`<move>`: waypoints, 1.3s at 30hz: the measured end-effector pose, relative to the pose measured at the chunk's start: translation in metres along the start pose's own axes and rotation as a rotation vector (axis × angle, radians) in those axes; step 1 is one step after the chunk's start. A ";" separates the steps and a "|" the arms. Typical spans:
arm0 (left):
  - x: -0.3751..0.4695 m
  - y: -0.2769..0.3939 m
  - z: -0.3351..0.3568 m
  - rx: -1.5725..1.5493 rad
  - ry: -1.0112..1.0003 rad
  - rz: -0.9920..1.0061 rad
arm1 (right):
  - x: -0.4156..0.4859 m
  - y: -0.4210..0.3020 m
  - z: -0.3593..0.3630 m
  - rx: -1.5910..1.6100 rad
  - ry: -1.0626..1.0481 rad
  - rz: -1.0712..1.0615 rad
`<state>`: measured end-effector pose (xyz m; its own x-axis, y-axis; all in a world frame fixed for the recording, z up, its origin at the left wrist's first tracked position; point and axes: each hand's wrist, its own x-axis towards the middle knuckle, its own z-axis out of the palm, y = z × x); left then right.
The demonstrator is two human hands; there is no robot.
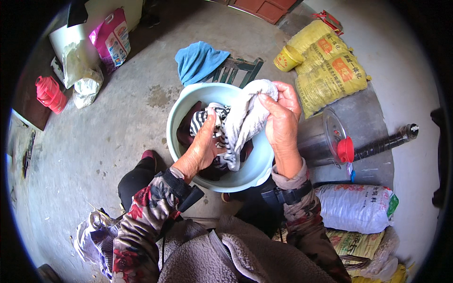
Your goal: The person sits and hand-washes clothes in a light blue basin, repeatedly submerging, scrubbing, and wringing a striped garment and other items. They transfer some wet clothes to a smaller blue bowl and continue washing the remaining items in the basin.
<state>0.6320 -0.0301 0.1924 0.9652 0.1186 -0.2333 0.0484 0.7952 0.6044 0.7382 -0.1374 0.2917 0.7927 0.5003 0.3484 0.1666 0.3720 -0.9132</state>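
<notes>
A pale blue plastic basin [260, 169] stands before me, with dark cloth [187, 122] lying inside. My right hand [285, 116] is above the basin's right rim, its thumb and fingers pinching the upper end of a whitish fleecy cloth [247, 116]. The cloth hangs down into the basin and shows dark stripes along its left edge. My left hand [203, 145] is over the left part of the basin, thumb up, against a black-and-white striped cloth [198, 122]; its fingers are partly hidden behind the cloth.
Behind the basin a blue towel [200, 62] drapes over a dark green wooden chair [244, 69]. To the right are yellow woven sacks [329, 67], a yellow bucket [288, 58], a metal drum [315, 138] and a white sack [354, 207]. A red jug [51, 93] stands far left.
</notes>
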 end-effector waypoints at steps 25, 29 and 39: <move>0.047 -0.040 -0.011 -0.434 0.291 0.109 | -0.052 0.123 0.006 -0.720 0.124 0.503; 0.034 -0.026 0.000 -0.301 0.325 0.060 | -0.033 0.131 -0.027 -0.399 0.082 0.478; 0.039 0.011 -0.019 -0.433 -0.035 0.133 | -0.061 0.119 -0.062 0.120 -0.193 0.431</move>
<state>0.6656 -0.0056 0.1749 0.9643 0.2219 -0.1444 -0.1811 0.9508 0.2513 0.7463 -0.1722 0.1489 0.6495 0.7602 -0.0132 -0.2308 0.1806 -0.9561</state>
